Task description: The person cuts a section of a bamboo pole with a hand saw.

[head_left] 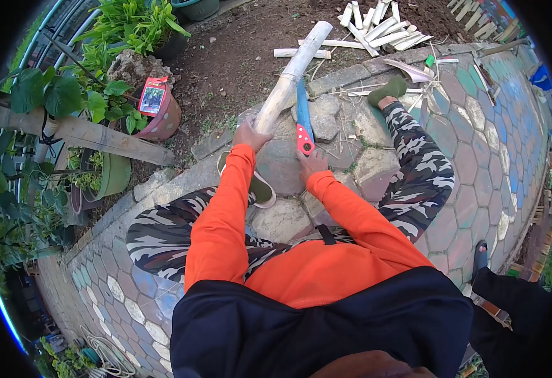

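My left hand (251, 136) is wrapped round the near end of a pale bamboo pole (293, 74), which slants up and away over the soil. In my right hand (314, 162) is the red, white-dotted handle of a hand saw (303, 116). The saw's blue blade points forward, its far end right beside the pole at a joint. My fingers close round the lower part of the handle. Under my left forearm a green shoe (262, 190) shows on the paving, and my other foot (387, 91) rests out to the right.
Split bamboo pieces (383, 28) lie heaped on the soil ahead. A large curved husk (409, 71) and thin strips are scattered near my right foot. Potted plants (162, 113) and a bamboo rail (87, 130) stand at left. Another person's foot (481, 255) is at right.
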`<state>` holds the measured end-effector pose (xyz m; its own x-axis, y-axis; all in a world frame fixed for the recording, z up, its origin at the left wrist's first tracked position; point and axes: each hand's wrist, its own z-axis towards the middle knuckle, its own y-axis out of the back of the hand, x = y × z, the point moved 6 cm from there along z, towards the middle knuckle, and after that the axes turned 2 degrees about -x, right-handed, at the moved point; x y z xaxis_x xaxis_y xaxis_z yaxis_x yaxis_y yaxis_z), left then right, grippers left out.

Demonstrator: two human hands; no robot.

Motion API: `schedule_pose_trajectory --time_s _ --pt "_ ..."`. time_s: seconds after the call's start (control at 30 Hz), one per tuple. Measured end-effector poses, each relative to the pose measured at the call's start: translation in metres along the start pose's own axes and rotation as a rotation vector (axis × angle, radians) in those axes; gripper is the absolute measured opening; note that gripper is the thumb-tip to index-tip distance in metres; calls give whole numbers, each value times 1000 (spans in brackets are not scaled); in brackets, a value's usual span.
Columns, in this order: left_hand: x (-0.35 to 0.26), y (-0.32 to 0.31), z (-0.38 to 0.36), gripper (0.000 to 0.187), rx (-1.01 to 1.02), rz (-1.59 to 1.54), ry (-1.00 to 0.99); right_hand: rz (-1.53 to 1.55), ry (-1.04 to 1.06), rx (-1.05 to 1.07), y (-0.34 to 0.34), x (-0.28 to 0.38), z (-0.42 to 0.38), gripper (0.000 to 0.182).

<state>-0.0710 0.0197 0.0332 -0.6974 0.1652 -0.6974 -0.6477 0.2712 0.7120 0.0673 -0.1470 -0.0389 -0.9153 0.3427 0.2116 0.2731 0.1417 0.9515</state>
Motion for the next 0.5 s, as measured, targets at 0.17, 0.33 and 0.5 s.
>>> schedule_pose_trajectory --time_s 0.17,0.33,0.5 --pt "-8 -3 0 76 38 2 21 -85 45 -171 27 -9 -13 55" --pt "-22 -36 -4 75 38 -47 -48 55 -7 -364 75 -29 -27 54" --pt "-28 -83 -12 70 89 -158 52 -56 43 -287 74 -53 -23 47"
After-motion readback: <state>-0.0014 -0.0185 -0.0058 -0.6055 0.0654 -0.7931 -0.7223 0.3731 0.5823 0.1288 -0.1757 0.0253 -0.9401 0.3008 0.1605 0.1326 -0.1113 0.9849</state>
